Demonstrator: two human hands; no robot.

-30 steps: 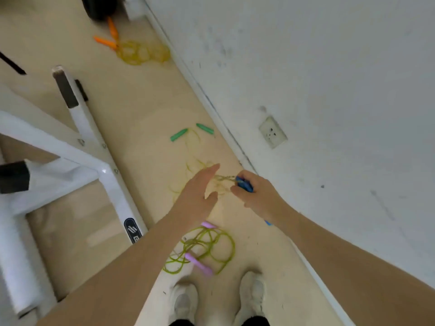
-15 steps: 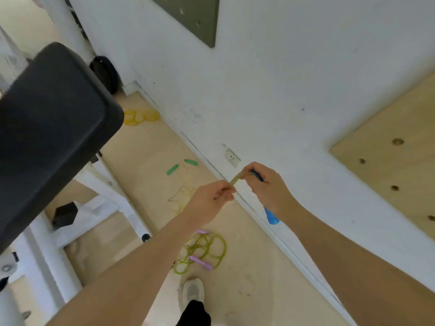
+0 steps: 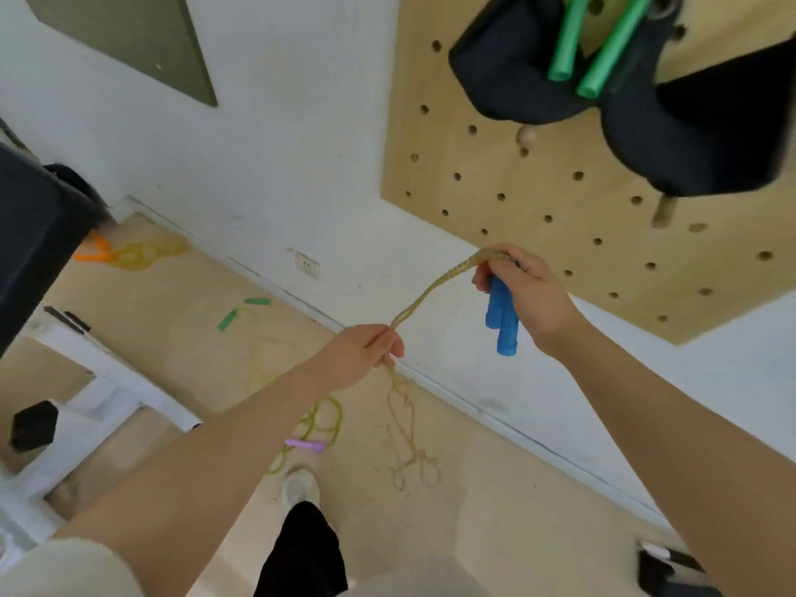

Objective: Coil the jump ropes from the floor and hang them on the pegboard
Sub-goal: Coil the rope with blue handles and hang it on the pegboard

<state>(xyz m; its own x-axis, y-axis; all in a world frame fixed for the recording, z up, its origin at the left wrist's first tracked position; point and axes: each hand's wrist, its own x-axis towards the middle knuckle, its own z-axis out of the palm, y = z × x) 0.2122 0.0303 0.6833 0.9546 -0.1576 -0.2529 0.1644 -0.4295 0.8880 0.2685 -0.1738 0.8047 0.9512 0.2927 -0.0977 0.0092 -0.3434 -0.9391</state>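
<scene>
A: Start at the left. What's lying on the floor (image 3: 495, 532)?

B: Far left by the wall, an orange-handled rope (image 3: 129, 252) in a loose heap. Further along, a green-handled rope (image 3: 243, 312) against the skirting, its cord too faint to follow. Nearer the feet, a purple-handled rope (image 3: 316, 430) in yellow-green loops.

A: And the one in hand?

B: The left hand (image 3: 359, 357) is closed around the twisted cord (image 3: 435, 290), pinching it between thumb and fingers. Below that hand the tail hangs in kinked loops, and I can't tell whether it reaches the floor. The cord runs up and right to the right hand (image 3: 523, 290), which grips both blue handles (image 3: 502, 321) together with the cord's end.

A: How will it handle?

B: I'd judge it light and limp, springy enough to twist and tangle on itself. Best held at the stiff handles, with the other hand feeding cord into even loops.

A: Where does it go?

B: The pegboard (image 3: 560, 217) on the right, just above the right hand. One green-handled rope (image 3: 590, 49) already hangs there beside some dark fabric (image 3: 689, 135), and a bare wooden peg (image 3: 526, 137) sits nearby.

A: Any writing?

B: None I can read.
</scene>
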